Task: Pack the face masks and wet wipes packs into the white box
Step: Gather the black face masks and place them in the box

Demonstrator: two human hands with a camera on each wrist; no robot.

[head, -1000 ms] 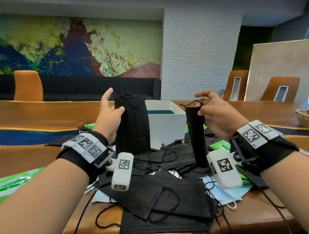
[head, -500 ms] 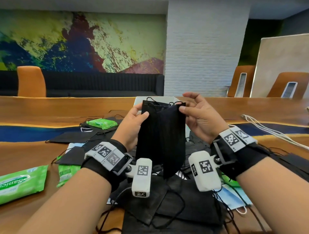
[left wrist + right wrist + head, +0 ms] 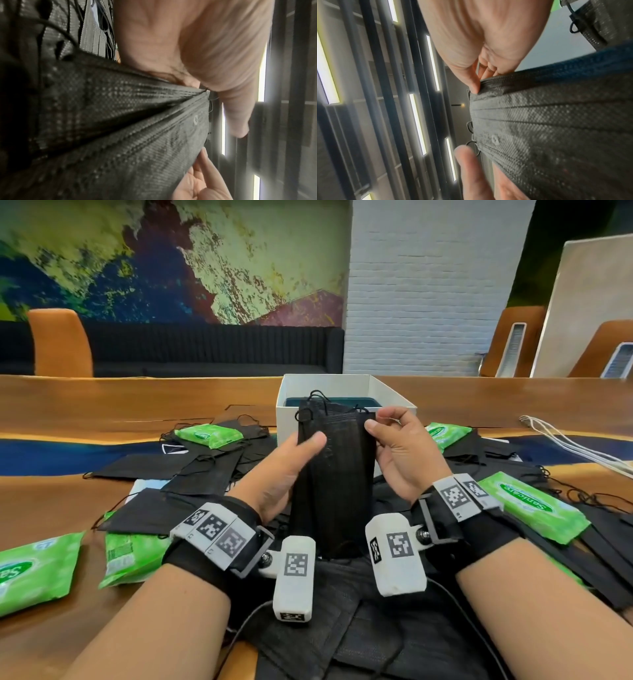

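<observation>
A stack of black face masks (image 3: 334, 481) stands upright just in front of the white box (image 3: 286, 422). My left hand (image 3: 303, 450) grips its left edge, thumb on the front. My right hand (image 3: 378, 428) pinches the top right corner, thumb in front and fingers behind. The left wrist view shows the mask stack (image 3: 120, 121) close up against my palm. In the right wrist view my thumb presses the edge of the masks (image 3: 556, 128). Ear loops stick up over the box's rim. Green wet wipes packs (image 3: 209, 434) (image 3: 531, 508) lie on the table.
Loose black masks (image 3: 202, 467) spread across the wooden table around and under my wrists. More green packs lie at the left (image 3: 34, 570) (image 3: 133, 553) and beside the box (image 3: 445, 433). White cords (image 3: 565, 443) run along the right. The box shows a teal inside.
The two bunches of masks, held apart a second ago, have been brought together into one stack. Both hands have come lower and closer to me, in front of the box.
</observation>
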